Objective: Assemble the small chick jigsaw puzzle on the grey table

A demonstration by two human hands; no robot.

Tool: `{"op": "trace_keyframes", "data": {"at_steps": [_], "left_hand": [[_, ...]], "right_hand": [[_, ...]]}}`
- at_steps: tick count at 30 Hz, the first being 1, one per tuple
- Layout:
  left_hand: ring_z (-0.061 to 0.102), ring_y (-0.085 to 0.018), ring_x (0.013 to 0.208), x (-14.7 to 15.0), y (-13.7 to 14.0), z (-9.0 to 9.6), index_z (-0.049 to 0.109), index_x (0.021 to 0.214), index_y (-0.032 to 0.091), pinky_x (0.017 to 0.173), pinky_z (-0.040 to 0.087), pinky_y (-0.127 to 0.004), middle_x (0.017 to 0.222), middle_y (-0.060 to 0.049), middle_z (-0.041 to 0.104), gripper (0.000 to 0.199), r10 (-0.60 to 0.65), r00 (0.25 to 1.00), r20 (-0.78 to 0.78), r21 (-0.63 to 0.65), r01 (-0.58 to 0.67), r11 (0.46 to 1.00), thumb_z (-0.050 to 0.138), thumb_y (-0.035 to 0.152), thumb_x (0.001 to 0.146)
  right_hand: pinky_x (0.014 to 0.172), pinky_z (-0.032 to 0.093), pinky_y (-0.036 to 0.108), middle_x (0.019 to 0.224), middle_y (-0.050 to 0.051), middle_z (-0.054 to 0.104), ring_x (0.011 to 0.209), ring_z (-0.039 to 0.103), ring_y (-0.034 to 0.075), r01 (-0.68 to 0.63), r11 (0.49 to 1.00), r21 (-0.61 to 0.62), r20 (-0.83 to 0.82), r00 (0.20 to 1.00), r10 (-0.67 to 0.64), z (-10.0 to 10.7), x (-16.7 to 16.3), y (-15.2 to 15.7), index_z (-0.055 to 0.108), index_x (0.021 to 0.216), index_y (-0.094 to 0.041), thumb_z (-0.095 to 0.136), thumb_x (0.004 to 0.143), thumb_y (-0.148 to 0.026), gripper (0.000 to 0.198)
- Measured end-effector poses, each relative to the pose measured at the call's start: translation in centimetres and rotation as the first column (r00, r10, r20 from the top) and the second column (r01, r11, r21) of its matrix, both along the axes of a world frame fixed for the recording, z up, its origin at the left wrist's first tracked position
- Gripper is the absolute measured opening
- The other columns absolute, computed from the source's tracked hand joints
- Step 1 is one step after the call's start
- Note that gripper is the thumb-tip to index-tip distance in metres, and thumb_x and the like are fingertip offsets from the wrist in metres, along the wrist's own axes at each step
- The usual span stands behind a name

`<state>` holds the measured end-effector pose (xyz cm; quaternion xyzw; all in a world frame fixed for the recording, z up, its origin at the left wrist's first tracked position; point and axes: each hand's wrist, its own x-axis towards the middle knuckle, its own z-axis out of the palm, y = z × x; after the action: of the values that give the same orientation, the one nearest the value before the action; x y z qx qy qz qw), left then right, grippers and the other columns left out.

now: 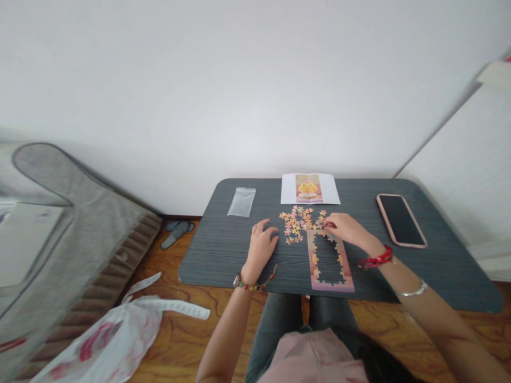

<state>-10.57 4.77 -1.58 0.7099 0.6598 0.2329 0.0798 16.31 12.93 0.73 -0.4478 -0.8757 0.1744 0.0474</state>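
Note:
On the table, my left hand (262, 243) rests with its fingers loosely bent and apart, holding nothing, left of the loose puzzle pieces (295, 226). My right hand (345, 227) is closed in a pinch at the top edge of the puzzle frame (332, 286). Whatever its fingertips hold is too small and hidden to make out. The frame is a pink and yellow border of joined pieces, with the dark tabletop showing through its middle. Behind the loose pieces lies a white sheet (329, 189) with a picture of a yellow figure on pink.
A small clear plastic bag (241, 202) lies at the left of the dark table (215, 250). At the right is a phone (401, 220) in a pink case. A white wall rises behind. Slippers (176, 232) and a white plastic bag (115, 340) are on the floor at left.

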Motion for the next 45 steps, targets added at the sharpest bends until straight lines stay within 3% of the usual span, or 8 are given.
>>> {"op": "trace_keyframes", "data": {"at_steps": [6,16,27,39,45], "left_hand": [[0.044,-0.027,0.113,0.3,-0.6,0.1,0.066,0.089,0.02,0.098,0.038,-0.044,0.119,-0.009,0.049,0.018,-0.008,1.0,0.006,0.002,0.008,1.0,0.059,0.013,0.074],[0.045,-0.027,0.112,1.8,-0.2,-0.4,0.066,0.087,0.018,0.097,0.039,-0.044,0.118,-0.01,0.05,0.016,-0.035,0.999,0.035,0.081,0.032,0.996,0.063,0.013,0.073],[0.043,-0.027,0.112,2.6,-1.9,-0.5,0.065,0.082,0.018,0.096,0.041,-0.044,0.118,-0.01,0.049,0.011,-0.036,0.998,0.046,0.092,0.031,0.995,0.066,0.014,0.071],[0.044,-0.026,0.112,3.1,-1.3,0.1,0.066,0.085,0.018,0.098,0.039,-0.044,0.119,-0.01,0.05,0.01,-0.048,0.998,0.029,0.1,0.045,0.994,0.062,0.018,0.075],[0.045,-0.027,0.112,1.7,-0.6,0.8,0.066,0.086,0.018,0.098,0.039,-0.044,0.119,-0.011,0.049,0.013,0.032,0.999,0.019,0.103,-0.033,0.994,0.064,0.016,0.073]], "right_hand": [[0.062,0.039,0.023,0.074,0.004,0.064,0.069,0.058,0.015,-0.009,1.0,-0.022,-0.056,0.998,0.007,-0.2,0.3,-1.6,0.066,0.076,-0.018,0.053,0.081,-0.024,0.015],[0.079,0.044,0.028,0.097,0.007,0.065,0.09,0.059,0.019,0.017,0.997,0.069,-0.188,0.982,-0.004,-0.9,-2.9,-3.4,0.063,0.108,-0.021,0.053,0.082,-0.021,0.027],[0.074,0.043,0.027,0.086,0.006,0.062,0.083,0.058,0.017,0.006,0.999,0.047,-0.155,0.988,0.002,-1.1,-4.3,-5.3,0.068,0.086,-0.019,0.057,0.081,-0.021,0.013],[0.066,0.043,0.026,0.08,0.005,0.062,0.072,0.058,0.016,0.146,0.983,0.109,-0.192,0.974,-0.124,-0.8,-0.7,-4.9,0.07,0.088,-0.02,0.056,0.081,-0.021,0.016],[0.066,0.042,0.024,0.082,0.005,0.063,0.074,0.057,0.016,0.092,0.988,0.121,-0.188,0.98,-0.068,0.0,-2.2,-3.9,0.069,0.084,-0.021,0.053,0.082,-0.023,0.016]]}}
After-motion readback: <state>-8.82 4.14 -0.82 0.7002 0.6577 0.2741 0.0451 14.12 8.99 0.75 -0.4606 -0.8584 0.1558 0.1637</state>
